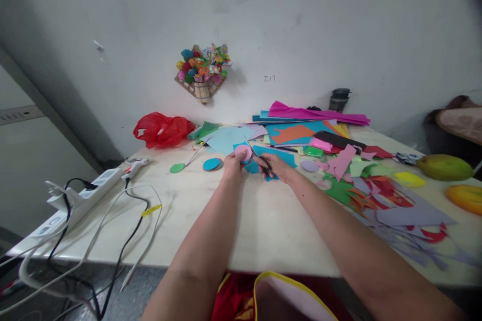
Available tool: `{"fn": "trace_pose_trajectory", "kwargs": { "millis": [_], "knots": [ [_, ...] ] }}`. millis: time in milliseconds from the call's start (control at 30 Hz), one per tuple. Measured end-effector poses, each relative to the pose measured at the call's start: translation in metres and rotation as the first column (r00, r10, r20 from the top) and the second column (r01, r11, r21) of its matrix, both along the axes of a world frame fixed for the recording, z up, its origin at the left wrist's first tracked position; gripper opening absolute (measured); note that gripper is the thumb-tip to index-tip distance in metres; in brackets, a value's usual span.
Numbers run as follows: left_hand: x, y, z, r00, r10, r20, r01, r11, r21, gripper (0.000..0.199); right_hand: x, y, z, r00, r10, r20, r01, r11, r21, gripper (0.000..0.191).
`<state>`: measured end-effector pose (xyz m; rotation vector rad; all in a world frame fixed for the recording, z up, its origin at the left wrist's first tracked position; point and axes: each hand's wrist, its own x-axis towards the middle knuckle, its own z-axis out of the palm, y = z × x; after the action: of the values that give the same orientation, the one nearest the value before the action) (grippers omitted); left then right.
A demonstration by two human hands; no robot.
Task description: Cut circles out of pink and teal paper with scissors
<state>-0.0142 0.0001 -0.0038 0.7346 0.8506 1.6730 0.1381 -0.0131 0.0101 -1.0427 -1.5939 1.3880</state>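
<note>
My left hand (pixel 234 164) is closed on a pink paper circle (pixel 243 152), which lies over a piece of blue paper (pixel 237 146). In my right hand (pixel 276 165) is a pair of black-handled scissors (pixel 265 166), their blades at the right edge of the circle. Beneath my right hand lies a blue sheet (pixel 284 156). Left of my hands rest a stack of blue paper circles (pixel 211 164) and a green circle (pixel 177 167). To the right is a lilac circle (pixel 309 166).
Coloured paper scraps (pixel 376 190) cover the table's right side, near a mango (pixel 444 167). Paper sheets (pixel 312 114) lie at the back. A red plastic bag (pixel 164 130), glue gun (pixel 134 167) and power strip (pixel 81 200) with cables occupy the left. A flower basket (pixel 202 91) hangs on the wall.
</note>
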Motion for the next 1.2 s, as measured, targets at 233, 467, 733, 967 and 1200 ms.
{"fn": "trace_pose_trajectory", "kwargs": {
  "millis": [233,467,733,967,1200],
  "knots": [
    [0.0011,-0.0021,0.0020,1.000,0.010,0.012,-0.009,1.000,-0.014,0.025,-0.0005,0.0004,-0.0031,1.000,0.006,-0.006,-0.006,1.000,0.006,0.032],
    [0.0025,-0.0060,0.0050,1.000,0.009,-0.009,-0.009,0.999,-0.033,0.018,-0.0026,-0.0010,-0.0018,1.000,-0.010,0.017,0.009,1.000,0.009,0.035],
    [0.0054,-0.0070,0.0075,0.999,0.029,0.015,-0.028,0.998,-0.052,0.014,-0.0030,-0.0013,-0.0026,1.000,-0.021,0.010,0.021,1.000,-0.002,0.035],
    [0.0051,-0.0049,0.0046,1.000,0.030,-0.003,-0.030,0.999,-0.040,0.018,-0.0037,-0.0041,0.0003,1.000,-0.030,0.007,0.030,0.999,-0.010,0.034],
    [0.0049,-0.0049,0.0044,1.000,0.021,-0.007,-0.022,0.999,-0.043,0.016,-0.0047,-0.0038,0.0005,0.998,-0.060,0.013,0.060,0.997,-0.043,0.030]
  ]
}}
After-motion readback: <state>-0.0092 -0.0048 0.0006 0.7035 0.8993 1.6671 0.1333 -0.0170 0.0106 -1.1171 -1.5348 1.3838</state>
